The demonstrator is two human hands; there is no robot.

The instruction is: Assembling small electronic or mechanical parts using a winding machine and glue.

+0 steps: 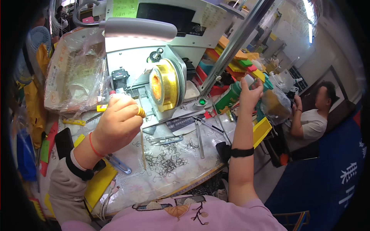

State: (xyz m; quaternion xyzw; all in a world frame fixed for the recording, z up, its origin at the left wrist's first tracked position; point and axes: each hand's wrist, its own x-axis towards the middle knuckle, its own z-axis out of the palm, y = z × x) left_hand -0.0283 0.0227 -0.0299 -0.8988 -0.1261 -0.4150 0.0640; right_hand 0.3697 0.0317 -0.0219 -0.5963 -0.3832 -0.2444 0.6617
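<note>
Left hand (120,122), nearer, just left of the gold spool (169,86), axle roughly sideways, fingers clenched, contents unclear; right hand (251,91) well right, can't tell grip.

Left of the pink embroidered shirt (231,215) were a grey-beige sleeve (63,188), black wristband (77,168) and red cord bracelet (93,146); right, a black forearm band (242,153).
</note>
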